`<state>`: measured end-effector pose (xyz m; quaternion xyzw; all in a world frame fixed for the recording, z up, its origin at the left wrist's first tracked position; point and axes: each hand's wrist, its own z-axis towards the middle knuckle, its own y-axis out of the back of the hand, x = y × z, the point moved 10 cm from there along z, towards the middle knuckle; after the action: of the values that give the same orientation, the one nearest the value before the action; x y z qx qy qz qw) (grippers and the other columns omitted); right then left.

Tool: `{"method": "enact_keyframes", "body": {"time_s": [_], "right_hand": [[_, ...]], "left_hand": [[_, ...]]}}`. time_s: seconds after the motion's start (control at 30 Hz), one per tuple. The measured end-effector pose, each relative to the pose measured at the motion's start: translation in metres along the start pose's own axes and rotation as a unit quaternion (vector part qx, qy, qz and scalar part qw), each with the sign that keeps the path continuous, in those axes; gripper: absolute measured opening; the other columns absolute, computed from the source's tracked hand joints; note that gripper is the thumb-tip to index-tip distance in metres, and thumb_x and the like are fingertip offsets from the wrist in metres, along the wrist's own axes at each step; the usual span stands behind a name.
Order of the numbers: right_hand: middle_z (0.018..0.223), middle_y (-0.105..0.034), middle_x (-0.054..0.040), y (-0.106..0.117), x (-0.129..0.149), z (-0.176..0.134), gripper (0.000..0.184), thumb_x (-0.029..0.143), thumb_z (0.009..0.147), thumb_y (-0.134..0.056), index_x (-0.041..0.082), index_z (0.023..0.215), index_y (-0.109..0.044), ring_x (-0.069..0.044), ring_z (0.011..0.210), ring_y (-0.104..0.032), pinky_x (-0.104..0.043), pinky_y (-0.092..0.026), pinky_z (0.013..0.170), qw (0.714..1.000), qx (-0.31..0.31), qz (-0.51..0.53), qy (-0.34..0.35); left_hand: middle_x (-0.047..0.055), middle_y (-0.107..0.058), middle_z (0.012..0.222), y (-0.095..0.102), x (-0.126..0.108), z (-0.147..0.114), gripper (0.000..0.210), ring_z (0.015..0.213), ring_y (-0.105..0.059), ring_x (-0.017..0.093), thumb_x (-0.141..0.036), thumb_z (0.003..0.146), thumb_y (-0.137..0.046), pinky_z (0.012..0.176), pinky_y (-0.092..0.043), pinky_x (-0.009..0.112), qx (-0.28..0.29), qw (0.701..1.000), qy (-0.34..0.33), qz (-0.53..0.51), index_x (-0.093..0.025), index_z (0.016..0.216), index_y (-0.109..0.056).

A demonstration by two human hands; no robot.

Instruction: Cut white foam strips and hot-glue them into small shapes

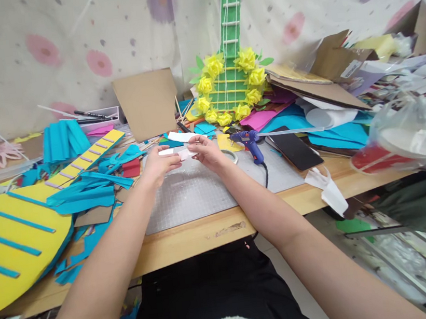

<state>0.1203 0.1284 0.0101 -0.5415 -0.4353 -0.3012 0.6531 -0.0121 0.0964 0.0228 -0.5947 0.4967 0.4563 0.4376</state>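
My left hand [161, 164] and my right hand [207, 153] meet above the grey cutting mat [187, 199], fingers pinched on a small piece of white paper [186, 154]. Just behind the fingertips shows a curved white strip [179, 136]; whether it joins the held piece is hard to make out. To the right of my right hand lies a roll of tape [230, 156], partly hidden by the wrist. A blue glue gun [249, 144] with a long clear glue stick rests beyond it.
Left, a yellow cardboard guitar shape [22, 231] lies among blue crepe paper scraps [84, 193]. A green guitar with yellow paper flowers [227, 87] stands behind. Right are a black phone [294, 150], a bagged red cup [383, 153] and a white scrap [329, 191] over the table edge.
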Motion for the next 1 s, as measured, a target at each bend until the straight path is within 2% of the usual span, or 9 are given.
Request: {"method": "enact_keyframes", "body": {"time_s": [0.3,1.0], "right_hand": [[0.068,-0.049,0.0069,0.0,-0.001,0.0,0.035,0.026,0.051,-0.074,0.02,0.077,-0.05,-0.006,0.058,-0.049,-0.019,-0.037,0.049,1.0,0.0,-0.008,-0.007],[0.065,-0.05,0.0068,-0.003,0.005,-0.004,0.037,0.03,0.052,-0.075,0.021,0.078,-0.05,-0.007,0.058,-0.049,-0.019,-0.036,0.05,1.0,0.017,-0.017,0.01]], "left_hand": [[0.001,-0.063,0.065,0.001,-0.006,-0.002,0.059,0.06,-0.064,0.016,-0.001,0.052,-0.073,0.069,-0.054,0.037,-0.016,0.999,-0.037,0.024,-0.017,0.103,-0.047],[-0.002,-0.065,0.065,0.003,-0.012,0.003,0.062,0.063,-0.064,0.015,-0.008,0.05,-0.076,0.072,-0.051,0.032,-0.022,0.992,-0.111,0.055,-0.02,0.101,-0.043]]}}
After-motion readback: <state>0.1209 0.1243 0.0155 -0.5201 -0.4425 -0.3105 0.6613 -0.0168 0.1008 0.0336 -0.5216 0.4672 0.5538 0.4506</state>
